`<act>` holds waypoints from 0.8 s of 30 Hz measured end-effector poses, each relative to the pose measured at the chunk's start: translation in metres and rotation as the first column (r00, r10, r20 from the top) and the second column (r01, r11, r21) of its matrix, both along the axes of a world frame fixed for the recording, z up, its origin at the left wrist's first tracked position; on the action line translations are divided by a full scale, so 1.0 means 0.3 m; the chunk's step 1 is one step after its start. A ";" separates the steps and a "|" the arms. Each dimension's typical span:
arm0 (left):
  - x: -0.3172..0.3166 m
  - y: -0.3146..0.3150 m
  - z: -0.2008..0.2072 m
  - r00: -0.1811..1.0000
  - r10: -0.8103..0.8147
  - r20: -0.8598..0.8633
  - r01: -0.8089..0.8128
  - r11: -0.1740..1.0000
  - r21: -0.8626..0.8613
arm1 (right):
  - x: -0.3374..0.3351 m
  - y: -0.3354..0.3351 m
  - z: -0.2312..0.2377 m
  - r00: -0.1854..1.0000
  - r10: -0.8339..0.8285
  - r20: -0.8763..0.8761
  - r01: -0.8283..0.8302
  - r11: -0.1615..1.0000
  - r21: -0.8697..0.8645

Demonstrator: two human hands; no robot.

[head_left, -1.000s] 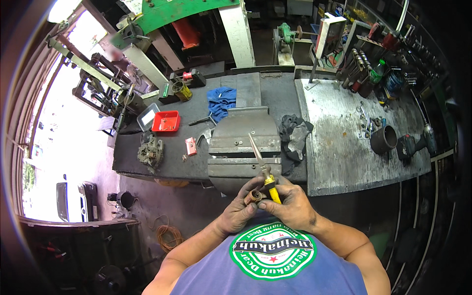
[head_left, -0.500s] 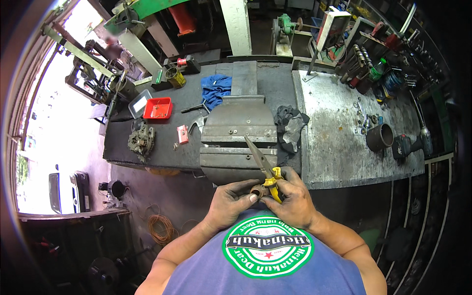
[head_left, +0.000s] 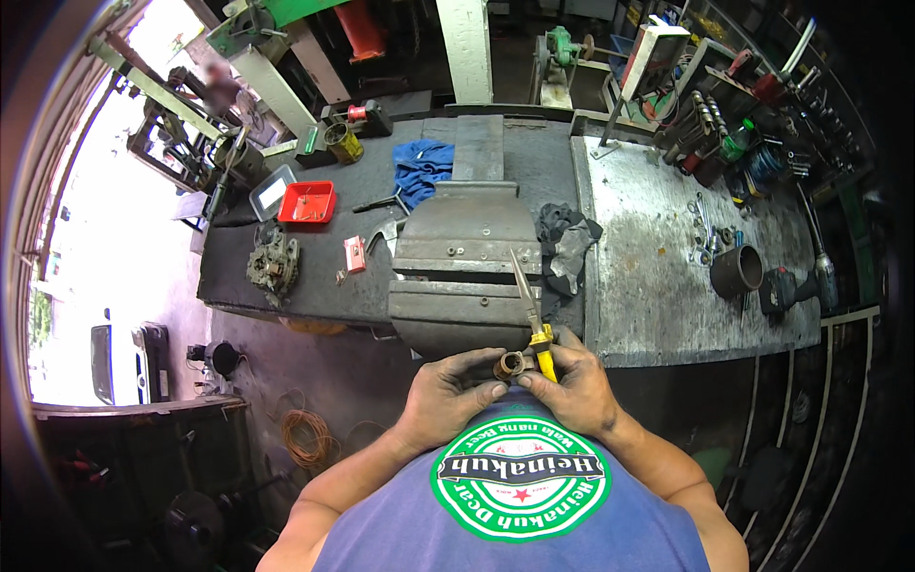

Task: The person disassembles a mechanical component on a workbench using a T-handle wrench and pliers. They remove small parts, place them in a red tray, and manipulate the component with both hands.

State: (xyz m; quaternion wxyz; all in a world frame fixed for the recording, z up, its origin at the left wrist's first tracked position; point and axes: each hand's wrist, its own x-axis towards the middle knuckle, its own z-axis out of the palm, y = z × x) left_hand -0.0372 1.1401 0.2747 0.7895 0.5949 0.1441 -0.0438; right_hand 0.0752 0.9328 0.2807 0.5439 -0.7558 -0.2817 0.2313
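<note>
Close in front of my chest, my left hand (head_left: 446, 389) pinches a small brown metal sleeve (head_left: 510, 364) between thumb and fingers, its round bore facing up toward me. Long-nose pliers (head_left: 542, 341) with yellow handles are gripped in my right hand (head_left: 578, 389), jaws pointing away over the vise. The right thumb reaches to the sleeve's side; whether it presses on the sleeve I cannot tell. Just beyond both hands stands the big steel bench vise (head_left: 467, 235), its jaws slightly apart. Parts of the plier handles are hidden by my right fingers.
Left of the vise lie a greasy metal assembly (head_left: 273, 267), a red tray (head_left: 307, 203), a small red-and-white box (head_left: 355, 255) and a blue cloth (head_left: 421, 172). Dark rags (head_left: 569, 250) sit right of it. Farther right are wrenches (head_left: 703, 229), a pipe piece (head_left: 736, 273) and a cordless tool (head_left: 789, 289).
The pliers have swung more upright, their tips shifting right and nearer to me. The sleeve has turned and moved slightly right, showing more of its bore. Both hands stay close together.
</note>
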 end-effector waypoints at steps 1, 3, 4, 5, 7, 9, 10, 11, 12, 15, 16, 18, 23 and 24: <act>0.002 0.009 -0.001 0.999 -0.034 -0.025 0.038 0.978 0.205 | -0.001 -0.004 -0.001 1.000 0.009 0.008 -0.010 1.000 0.015; 0.013 0.017 -0.005 0.985 -0.054 0.162 -0.010 0.929 0.371 | -0.004 -0.008 -0.002 0.998 0.026 0.062 -0.026 1.000 -0.007; 0.019 0.021 -0.006 0.968 -0.075 0.238 -0.043 0.890 0.454 | -0.004 -0.009 -0.002 0.997 0.028 0.066 -0.028 1.000 0.011; 0.023 0.023 -0.006 0.963 -0.081 0.256 -0.049 0.885 0.464 | -0.005 -0.008 -0.003 0.997 0.031 0.078 -0.032 0.999 0.018; 0.028 0.025 0.000 0.953 -0.102 0.286 -0.056 0.866 0.497 | -0.004 -0.007 -0.005 0.997 0.042 0.065 -0.044 0.999 0.029; 0.025 0.021 0.006 0.952 -0.109 0.285 -0.069 0.834 0.548 | -0.002 -0.006 -0.009 0.997 0.067 0.029 -0.068 0.997 0.028; 0.023 0.020 0.009 0.952 -0.115 0.282 -0.077 0.806 0.587 | 0.000 -0.005 -0.012 0.997 0.070 0.021 -0.070 0.997 0.029; 0.021 0.017 0.008 0.951 -0.107 0.289 -0.079 0.822 0.564 | 0.000 -0.006 -0.014 0.997 0.078 0.024 -0.079 0.997 0.022; 0.020 0.015 0.006 0.950 -0.098 0.295 -0.085 0.832 0.549 | 0.001 -0.006 -0.015 0.995 0.085 0.043 -0.086 0.996 0.004; 0.018 0.012 -0.011 0.954 -0.060 0.294 -0.088 0.881 0.465 | 0.000 -0.006 -0.015 0.996 0.087 0.021 -0.087 0.996 -0.001; 0.019 0.012 -0.019 0.956 -0.048 0.290 -0.085 0.899 0.429 | -0.001 -0.006 -0.014 0.996 0.083 0.037 -0.084 0.996 0.023; 0.025 0.014 -0.032 0.953 -0.030 0.300 -0.084 0.930 0.358 | -0.003 -0.005 -0.008 0.992 0.071 0.105 -0.075 0.997 0.034; 0.026 0.009 -0.021 0.994 0.021 0.103 -0.029 0.997 0.072 | -0.008 -0.005 0.002 0.991 0.024 0.132 -0.027 0.999 0.023; 0.023 0.001 -0.015 0.996 0.057 0.072 -0.057 0.998 -0.004 | -0.008 -0.006 0.000 0.990 0.013 0.141 -0.014 1.000 0.011</act>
